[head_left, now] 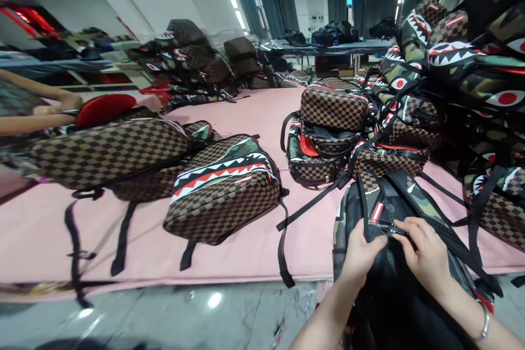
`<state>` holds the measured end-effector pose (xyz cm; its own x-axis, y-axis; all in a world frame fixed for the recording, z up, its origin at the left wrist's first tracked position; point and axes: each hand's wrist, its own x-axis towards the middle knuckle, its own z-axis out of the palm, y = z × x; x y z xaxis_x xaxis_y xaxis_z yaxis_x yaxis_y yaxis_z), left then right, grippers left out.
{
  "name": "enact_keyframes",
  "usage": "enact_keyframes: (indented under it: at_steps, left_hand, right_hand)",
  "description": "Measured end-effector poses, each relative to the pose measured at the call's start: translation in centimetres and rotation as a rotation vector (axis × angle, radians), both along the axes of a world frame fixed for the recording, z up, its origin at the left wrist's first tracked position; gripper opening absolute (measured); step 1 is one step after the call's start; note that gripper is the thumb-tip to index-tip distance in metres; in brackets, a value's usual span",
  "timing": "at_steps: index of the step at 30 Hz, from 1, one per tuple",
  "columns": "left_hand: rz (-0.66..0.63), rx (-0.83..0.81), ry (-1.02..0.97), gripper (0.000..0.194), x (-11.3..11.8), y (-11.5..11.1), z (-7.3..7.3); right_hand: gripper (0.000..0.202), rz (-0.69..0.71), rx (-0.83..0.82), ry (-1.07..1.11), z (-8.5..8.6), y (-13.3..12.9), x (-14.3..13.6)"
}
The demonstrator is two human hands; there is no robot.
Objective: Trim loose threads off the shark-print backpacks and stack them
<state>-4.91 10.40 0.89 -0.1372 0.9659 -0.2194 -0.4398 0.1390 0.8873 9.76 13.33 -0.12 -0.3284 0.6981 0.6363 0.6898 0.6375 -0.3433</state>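
Observation:
A backpack (348, 213) with a black back panel and camouflage sides stands upright at the table's front edge, its shoulder straps facing me. My left hand (361, 254) is closed at the upper part of that panel, thumb and fingers pinching at one end of a short black strip with shiny metal bits. Opposite it, my right hand (424, 257) pinches the other end of the strip, fingertips together. Whether the strip is a zipper or webbing is too small to tell. Just above the fingers lies a red-and-white tag (377, 211).
Checkered backpacks with shark teeth (225, 191) lie on the pink table (246, 260), straps hanging over its edge. More bags (334, 109) are stacked ahead, and a tall pile (492, 76) rises at right. Another person's arm (41, 109) reaches toward a bag at left.

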Motion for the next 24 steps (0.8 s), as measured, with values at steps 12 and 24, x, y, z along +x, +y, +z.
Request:
enact_keyframes:
  at_steps: [12, 24]
  left_hand:
    - [0.109, 0.064, 0.143, 0.034, 3.3, 0.7, -1.5]
    - [0.298, -0.013, 0.553, 0.048, 0.2, 2.2, -2.7]
  right_hand:
    - [0.018, -0.128, 0.051, 0.034, -1.2, -0.5, -0.4]
    - [0.032, 0.094, -0.928, 0.940, -2.1, 0.9, -3.8]
